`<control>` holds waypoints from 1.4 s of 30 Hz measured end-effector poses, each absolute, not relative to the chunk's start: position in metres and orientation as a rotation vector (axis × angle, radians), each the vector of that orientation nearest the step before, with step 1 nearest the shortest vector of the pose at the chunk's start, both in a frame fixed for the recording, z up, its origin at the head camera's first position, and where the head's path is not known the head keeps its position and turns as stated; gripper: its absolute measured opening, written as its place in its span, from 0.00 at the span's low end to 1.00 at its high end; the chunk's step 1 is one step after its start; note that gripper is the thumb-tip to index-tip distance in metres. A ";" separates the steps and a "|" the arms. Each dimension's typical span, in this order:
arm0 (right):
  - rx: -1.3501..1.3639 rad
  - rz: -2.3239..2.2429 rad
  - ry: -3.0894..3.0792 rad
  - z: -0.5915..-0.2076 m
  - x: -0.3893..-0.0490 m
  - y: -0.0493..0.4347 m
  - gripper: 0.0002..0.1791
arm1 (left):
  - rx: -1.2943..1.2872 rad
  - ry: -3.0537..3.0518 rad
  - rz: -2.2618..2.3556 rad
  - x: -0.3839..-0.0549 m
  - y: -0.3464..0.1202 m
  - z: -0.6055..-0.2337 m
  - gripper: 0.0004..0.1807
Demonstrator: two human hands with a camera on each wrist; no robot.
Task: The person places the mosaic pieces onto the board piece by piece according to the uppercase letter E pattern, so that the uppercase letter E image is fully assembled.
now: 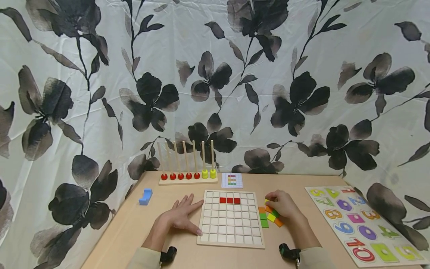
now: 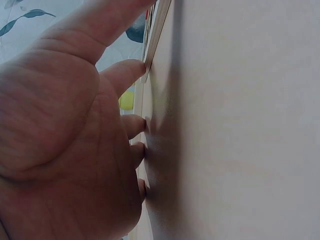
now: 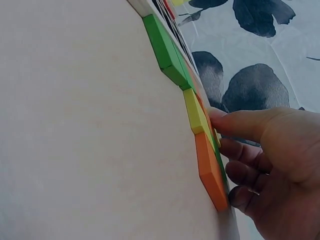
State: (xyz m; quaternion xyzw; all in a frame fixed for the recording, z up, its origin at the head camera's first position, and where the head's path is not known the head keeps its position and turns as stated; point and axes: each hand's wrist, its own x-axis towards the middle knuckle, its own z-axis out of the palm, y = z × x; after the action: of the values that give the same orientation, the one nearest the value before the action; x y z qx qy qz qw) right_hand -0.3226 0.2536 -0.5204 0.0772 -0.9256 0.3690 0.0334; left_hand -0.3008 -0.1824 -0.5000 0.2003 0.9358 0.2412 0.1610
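A wooden grid board (image 1: 230, 244) lies on the table, with three red square tiles (image 1: 230, 200) side by side in an upper row. My left hand (image 1: 181, 213) is spread flat at its left side; thumb and index fingertip touch the board's edge, and the other fingertips rest on the tabletop in the left wrist view. To the right of the board, my right hand (image 1: 283, 204) pinches a yellow tile (image 1: 266, 201) between thumb and fingers. Beneath it lie loose green tiles (image 1: 264, 223), orange tiles (image 1: 278, 222) and a yellow tile (image 1: 271, 217), partly hidden by the hand.
Behind the board lies a small pattern card (image 1: 239, 181). A peg stand (image 1: 188, 181) with red and yellow beads is at the back left, near a blue block (image 1: 146, 197). A number puzzle board (image 1: 339, 232) covers the right side. Floral cloth (image 1: 188, 33) hangs behind the table.
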 end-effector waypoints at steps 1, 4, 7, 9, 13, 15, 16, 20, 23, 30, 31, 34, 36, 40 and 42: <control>0.225 1.127 -2.854 -0.520 -0.323 0.253 0.09 | 0.571 2.672 0.691 -0.301 -0.182 -0.500 0.64; 0.208 1.119 -2.868 -0.519 -0.323 0.252 0.08 | 0.573 2.670 0.696 -0.301 -0.183 -0.500 0.63; 0.203 1.146 -2.863 -0.518 -0.323 0.251 0.07 | 0.575 2.668 0.700 -0.301 -0.183 -0.499 0.63; 0.205 1.175 -2.854 -0.518 -0.323 0.251 0.07 | 0.574 2.668 0.701 -0.300 -0.183 -0.499 0.63; 0.159 1.299 -2.811 -0.516 -0.321 0.252 0.07 | 0.574 2.667 0.701 -0.300 -0.183 -0.499 0.64; 0.122 1.382 -2.778 -0.511 -0.321 0.251 0.07 | 0.574 2.667 0.699 -0.300 -0.184 -0.499 0.63; 0.103 1.441 -2.756 -0.509 -0.320 0.250 0.08 | 0.576 2.666 0.696 -0.300 -0.184 -0.499 0.63; 0.120 1.603 -2.689 -0.495 -0.318 0.241 0.11 | 0.576 2.670 0.687 -0.300 -0.185 -0.498 0.63; 0.252 1.645 -2.660 -0.486 -0.317 0.230 0.12 | 0.573 2.671 0.687 -0.300 -0.185 -0.498 0.63; 0.602 1.677 -2.635 -0.476 -0.317 0.202 0.14 | 0.573 2.668 0.695 -0.301 -0.182 -0.498 0.63; 0.624 1.690 -2.633 -0.475 -0.318 0.198 0.14 | 0.574 2.668 0.695 -0.301 -0.182 -0.498 0.63; 0.673 1.693 -2.646 -0.473 -0.320 0.185 0.15 | 0.576 2.669 0.693 -0.301 -0.183 -0.499 0.63; 0.704 1.665 -2.671 -0.473 -0.322 0.175 0.15 | 0.575 2.671 0.692 -0.301 -0.183 -0.500 0.63; 0.769 1.582 -2.713 -0.474 -0.326 0.155 0.14 | 0.575 2.673 0.692 -0.301 -0.183 -0.501 0.64; 0.801 1.545 -2.728 -0.475 -0.329 0.146 0.13 | 0.576 2.672 0.691 -0.301 -0.183 -0.501 0.64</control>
State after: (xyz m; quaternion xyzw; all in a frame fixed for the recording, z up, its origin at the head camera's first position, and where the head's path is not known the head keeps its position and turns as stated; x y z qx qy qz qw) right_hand -0.3286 0.1464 -0.4753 0.2472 -0.8422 0.4768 -0.0472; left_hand -0.3010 -0.1827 -0.5007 0.2017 0.9354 0.2419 0.1606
